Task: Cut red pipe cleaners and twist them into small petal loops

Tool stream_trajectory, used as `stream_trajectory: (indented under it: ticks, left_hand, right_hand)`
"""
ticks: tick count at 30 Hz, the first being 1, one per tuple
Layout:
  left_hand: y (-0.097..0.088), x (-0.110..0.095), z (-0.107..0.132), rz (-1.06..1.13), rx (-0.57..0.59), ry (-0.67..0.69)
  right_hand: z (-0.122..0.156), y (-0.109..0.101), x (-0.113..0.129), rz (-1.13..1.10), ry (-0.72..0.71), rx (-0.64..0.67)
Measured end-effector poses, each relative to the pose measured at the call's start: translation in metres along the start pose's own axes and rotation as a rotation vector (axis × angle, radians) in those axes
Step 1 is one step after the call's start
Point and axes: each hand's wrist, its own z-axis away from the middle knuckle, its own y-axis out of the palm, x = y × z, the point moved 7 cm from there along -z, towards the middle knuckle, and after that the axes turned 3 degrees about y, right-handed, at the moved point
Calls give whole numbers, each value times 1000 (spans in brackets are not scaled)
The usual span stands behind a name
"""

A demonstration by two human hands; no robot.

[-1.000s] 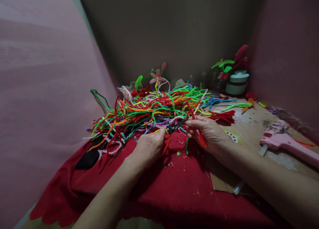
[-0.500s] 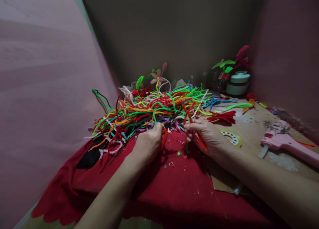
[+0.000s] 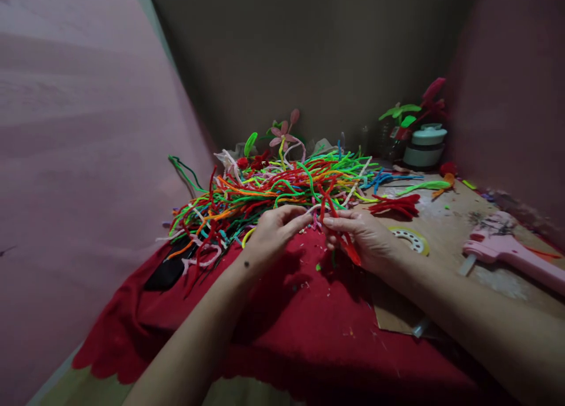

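My right hand (image 3: pixel 359 235) is closed around red pipe cleaners (image 3: pixel 352 250), which stick out above and below its fingers. Just left of it is my left hand (image 3: pixel 280 232), its thumb and forefinger brought close together near those red stems. Whatever it may hold is hidden from view. Behind both hands spreads a tangled pile of pipe cleaners (image 3: pixel 265 185) in many colours. A yellow curved piece (image 3: pixel 248 236) shows beside my left wrist, partly covered.
On the brown board (image 3: pixel 445 229) at right lie a red bundle (image 3: pixel 395 206), a tape roll (image 3: pixel 410 241) and a pink glue gun (image 3: pixel 507 247). A lidded jar (image 3: pixel 424 147) stands behind. A black object (image 3: pixel 165 270) rests on the red cloth (image 3: pixel 309 329).
My left hand has turned and its fingers now reach farther right; the red piece and dark tool seen by it before are out of sight. My right hand keeps its hold.
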Motion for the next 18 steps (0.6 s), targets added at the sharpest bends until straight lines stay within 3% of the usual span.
stream_trajectory:
  ticks: [3, 6, 12, 18]
  left_hand:
    - [29, -13, -6, 441, 152, -84]
    - [40, -15, -12, 662, 153, -139]
    - [21, 1, -21, 779, -86, -168]
    - [18, 10, -22, 896, -96, -155]
  right_hand:
    - [3, 8, -5, 15, 52, 77]
    - [4, 10, -9, 30, 77, 115]
    - [3, 9, -11, 40, 94, 172]
    - [4, 6, -18, 110, 175, 178]
